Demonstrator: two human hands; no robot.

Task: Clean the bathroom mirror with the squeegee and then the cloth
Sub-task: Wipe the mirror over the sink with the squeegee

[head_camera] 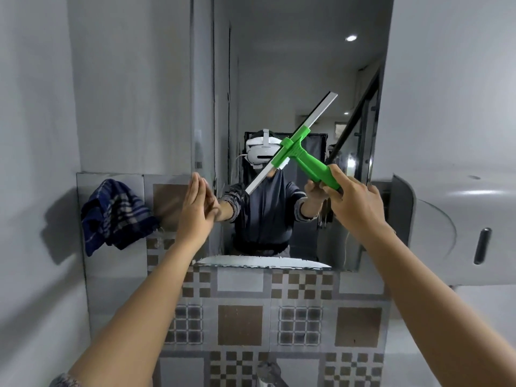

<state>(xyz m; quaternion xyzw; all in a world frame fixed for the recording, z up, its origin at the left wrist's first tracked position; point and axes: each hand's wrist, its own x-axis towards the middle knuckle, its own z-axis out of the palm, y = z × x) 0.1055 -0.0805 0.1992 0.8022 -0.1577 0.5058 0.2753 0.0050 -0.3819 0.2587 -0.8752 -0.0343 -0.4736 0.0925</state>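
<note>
The right hand (pixel 354 201) grips the squeegee (pixel 296 146) handle, blade axis running 1 to 7 o'clock before the mirror (pixel 279 79); the left hand (pixel 195 210), flat and empty, braces its left edge.

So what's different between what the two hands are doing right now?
The right hand is closed around the green handle of the squeegee, while the left hand holds nothing. The right hand's fingers are curled in a grip; the left hand's fingers are straight and together, flat against the left edge of the mirror. The right hand sits further right, holding the blade tilted diagonally. Both are bare and raised toward the mirror.
</note>
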